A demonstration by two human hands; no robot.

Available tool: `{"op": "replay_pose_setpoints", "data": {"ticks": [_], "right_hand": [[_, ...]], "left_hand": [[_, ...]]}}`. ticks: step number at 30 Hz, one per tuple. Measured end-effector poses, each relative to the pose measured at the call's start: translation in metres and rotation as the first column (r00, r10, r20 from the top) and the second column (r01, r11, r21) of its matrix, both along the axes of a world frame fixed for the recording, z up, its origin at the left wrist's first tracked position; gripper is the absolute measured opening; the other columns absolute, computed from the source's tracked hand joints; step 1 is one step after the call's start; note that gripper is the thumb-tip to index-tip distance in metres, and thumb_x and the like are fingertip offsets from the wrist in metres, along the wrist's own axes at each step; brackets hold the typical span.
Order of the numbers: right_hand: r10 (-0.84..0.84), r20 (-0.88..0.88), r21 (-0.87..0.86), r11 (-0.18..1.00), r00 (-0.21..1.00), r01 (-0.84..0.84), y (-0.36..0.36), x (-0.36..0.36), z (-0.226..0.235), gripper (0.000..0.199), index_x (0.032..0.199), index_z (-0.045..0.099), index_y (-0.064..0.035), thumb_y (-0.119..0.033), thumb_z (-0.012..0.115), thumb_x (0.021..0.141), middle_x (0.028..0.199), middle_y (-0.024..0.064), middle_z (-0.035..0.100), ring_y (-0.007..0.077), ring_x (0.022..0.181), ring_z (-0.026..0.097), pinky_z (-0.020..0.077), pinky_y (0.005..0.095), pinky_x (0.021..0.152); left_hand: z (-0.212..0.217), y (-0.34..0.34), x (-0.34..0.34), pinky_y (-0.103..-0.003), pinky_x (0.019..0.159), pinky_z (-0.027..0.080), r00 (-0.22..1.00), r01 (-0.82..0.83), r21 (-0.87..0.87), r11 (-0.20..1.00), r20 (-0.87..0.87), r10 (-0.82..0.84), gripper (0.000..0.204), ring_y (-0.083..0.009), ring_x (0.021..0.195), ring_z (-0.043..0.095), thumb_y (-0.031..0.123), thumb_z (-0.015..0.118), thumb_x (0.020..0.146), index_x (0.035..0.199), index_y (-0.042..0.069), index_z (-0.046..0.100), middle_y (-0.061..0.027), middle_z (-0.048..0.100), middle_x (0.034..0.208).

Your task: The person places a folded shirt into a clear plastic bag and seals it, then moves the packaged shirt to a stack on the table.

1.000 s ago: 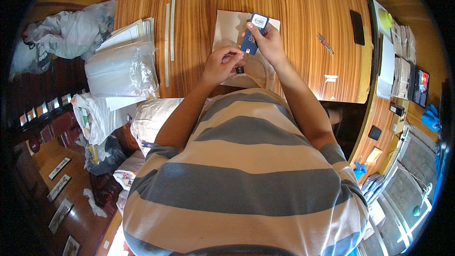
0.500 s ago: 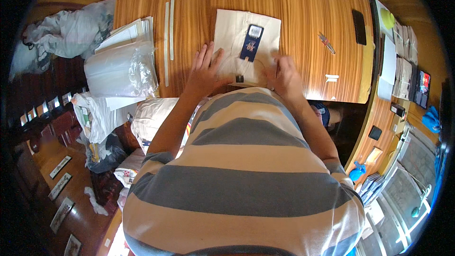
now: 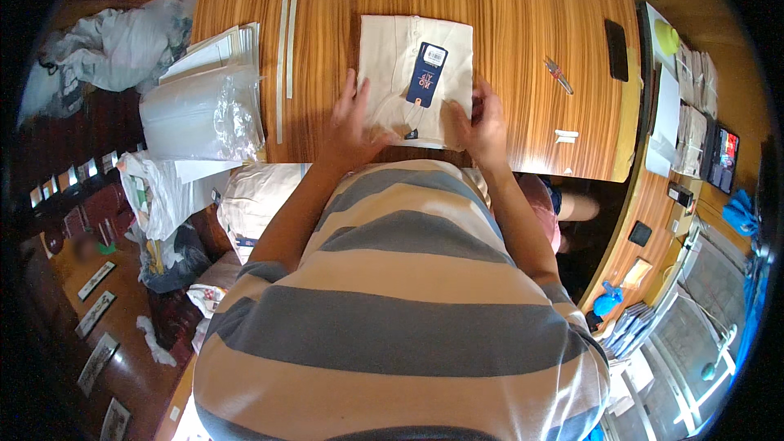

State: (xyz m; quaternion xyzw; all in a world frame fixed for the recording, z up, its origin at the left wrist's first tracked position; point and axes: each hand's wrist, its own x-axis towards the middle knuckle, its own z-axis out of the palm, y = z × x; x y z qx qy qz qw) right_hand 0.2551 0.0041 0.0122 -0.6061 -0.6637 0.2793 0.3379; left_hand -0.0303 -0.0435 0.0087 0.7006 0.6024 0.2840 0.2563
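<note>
A folded cream garment (image 3: 380, 57) lies flat on the wood-grain table, close to my body. On top of it rests a dark blue hang tag (image 3: 425, 77) with a white label, and a thin string loops down to a small black tab (image 3: 412, 134) at the near edge. My left hand (image 3: 351, 132) is at the garment's near left corner, fingers stretched along the side and thumb by the near edge. Over the right edge, my right hand (image 3: 483, 124) has its thumb on the cloth and its bent fingers just outside it, thumb and fingers apart.
Clear plastic bags (image 3: 200, 118) are piled at the table's left edge. Small red-handled snips (image 3: 559, 75) and a black phone (image 3: 617, 50) lie to the right. More pale folded clothing (image 3: 260, 200) sits below the table's left edge. A person's leg (image 3: 578, 207) shows under the right side.
The garment and tag have shifted slightly left. My right hand's thumb has come onto the cloth, and its fingers have spread from a closed, blurred pose. Pink clothing now shows under the table.
</note>
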Motion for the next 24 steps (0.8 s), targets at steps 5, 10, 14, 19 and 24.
{"op": "replay_pose_setpoints", "data": {"ticks": [5, 10, 14, 19, 24], "right_hand": [[-0.023, -0.038, -0.393, 0.919, 0.999, 0.006, -0.026, 0.027, 0.010, 0.029, 0.111, 0.072, -0.0007, -0.021, 0.081, 0.092, 0.079, 0.0097, 0.072, 0.0176, 0.070, 0.068, 0.0562, 0.0350, 0.070], [0.040, -0.215, -0.526, 0.837, 0.976, -0.150, -0.016, 0.026, 0.002, 0.028, 0.106, 0.075, 0.0015, -0.025, 0.077, 0.097, 0.087, 0.0120, 0.077, 0.0144, 0.076, 0.070, 0.0557, 0.0325, 0.071], [0.050, -0.081, -0.479, 0.874, 0.995, -0.083, -0.012, 0.026, 0.015, 0.029, 0.105, 0.075, 0.0021, -0.025, 0.078, 0.097, 0.088, 0.0139, 0.078, 0.0175, 0.078, 0.072, 0.0565, 0.0346, 0.071], [0.046, -0.062, -0.474, 0.878, 0.997, -0.070, -0.026, 0.045, -0.014, 0.030, 0.101, 0.076, 0.0003, -0.029, 0.078, 0.096, 0.088, 0.0156, 0.078, 0.0208, 0.077, 0.074, 0.0572, 0.0369, 0.069], [0.194, 0.125, -0.410, 0.903, 0.973, -0.127, -0.006, 0.036, 0.011, 0.025, 0.098, 0.074, -0.0023, -0.028, 0.077, 0.095, 0.085, 0.0151, 0.075, 0.0285, 0.074, 0.074, 0.0573, 0.0414, 0.067]], "left_hand": [[-0.003, -0.019, -0.023, -0.034, 0.073, 0.059, 0.939, -0.173, -0.368, 0.913, 0.218, 0.266, 0.038, -0.0187, 0.085, 0.071, 0.024, 0.076, 0.095, 0.122, -0.001, 0.067, -0.0175, 0.073, 0.107], [0.013, -0.017, -0.022, -0.036, 0.071, 0.057, 0.936, -0.117, -0.528, 0.841, 0.225, 0.272, 0.031, -0.0196, 0.074, 0.072, 0.029, 0.076, 0.096, 0.104, -0.002, 0.071, -0.0134, 0.073, 0.083], [0.003, -0.021, -0.026, -0.039, 0.071, 0.057, 0.936, -0.155, -0.478, 0.865, 0.209, 0.284, 0.033, -0.0248, 0.076, 0.073, 0.031, 0.074, 0.097, 0.102, -0.001, 0.072, -0.0159, 0.074, 0.086], [0.013, -0.032, -0.023, -0.041, 0.072, 0.057, 0.971, -0.125, -0.492, 0.861, 0.118, 0.209, 0.038, -0.0318, 0.078, 0.074, 0.037, 0.072, 0.096, 0.099, -0.001, 0.073, -0.0173, 0.075, 0.086], [0.011, -0.028, -0.027, -0.042, 0.071, 0.057, 0.981, -0.160, -0.447, 0.880, 0.025, 0.191, 0.039, -0.0327, 0.076, 0.073, 0.042, 0.074, 0.094, 0.093, 0.003, 0.073, -0.0161, 0.074, 0.081]]}}
